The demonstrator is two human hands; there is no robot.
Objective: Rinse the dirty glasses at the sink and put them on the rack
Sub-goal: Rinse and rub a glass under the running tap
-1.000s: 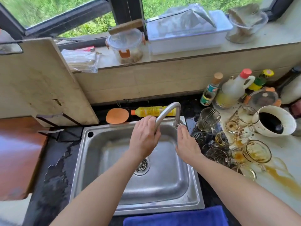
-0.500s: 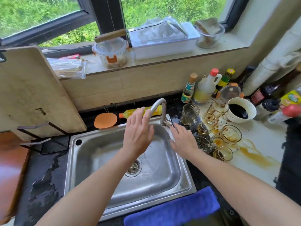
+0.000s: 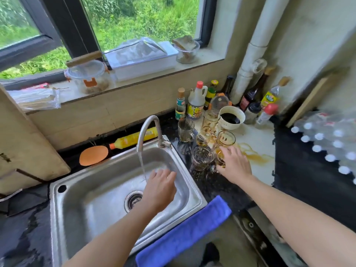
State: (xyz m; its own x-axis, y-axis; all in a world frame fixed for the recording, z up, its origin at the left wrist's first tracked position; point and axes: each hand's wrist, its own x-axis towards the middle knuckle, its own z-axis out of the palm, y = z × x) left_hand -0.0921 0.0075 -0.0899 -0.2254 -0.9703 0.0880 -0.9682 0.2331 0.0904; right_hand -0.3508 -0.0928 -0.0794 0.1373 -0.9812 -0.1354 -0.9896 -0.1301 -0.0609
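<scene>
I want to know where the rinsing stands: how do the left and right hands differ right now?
The left hand hangs inside the sink by the running water; the right hand reaches over the counter among the dirty glasses. The left hand holds nothing; the right hand touches a small amber-stained glass. Both are palm down.

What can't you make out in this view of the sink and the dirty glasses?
1. The rack: nowhere in the head view, outside the frame.
2. The right hand: it covers a small glass, so whether its fingers grip it is hidden.
3. The plastic bottles: blurred, cut off by the right edge.
4. Labels on the sauce bottles: too small to read.
</scene>
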